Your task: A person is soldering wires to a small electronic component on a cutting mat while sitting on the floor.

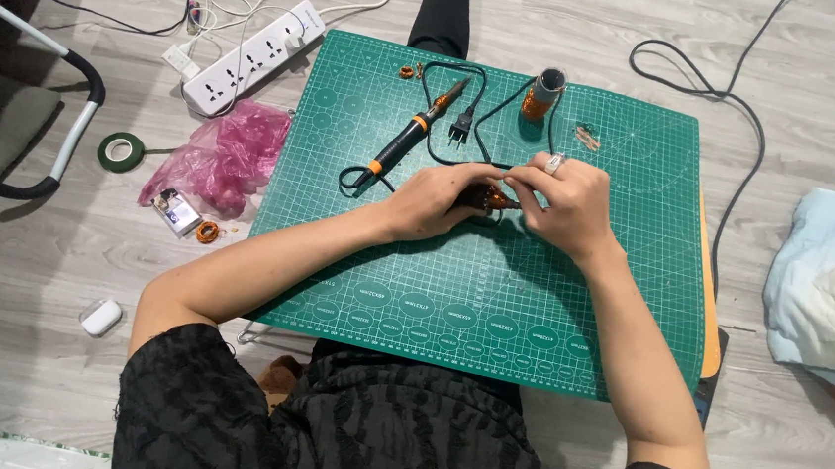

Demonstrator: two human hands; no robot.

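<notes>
Both my hands meet over the middle of a green cutting mat (493, 290). My left hand (440, 199) and my right hand (567, 199) pinch a small dark part wound with copper wire (488, 199) between their fingertips. A ring shows on my right hand. Just beyond my hands lies a black and orange soldering iron (416, 130) with its black cord and plug (461, 129). A spool of copper wire (541, 97) stands upright near the mat's far edge.
A white power strip (253, 58), a roll of green tape (122, 151), a pink plastic bag (220, 155), a small copper coil (207, 232) and a white case (100, 317) lie on the wooden floor at left. A light blue cloth (830, 287) sits at right.
</notes>
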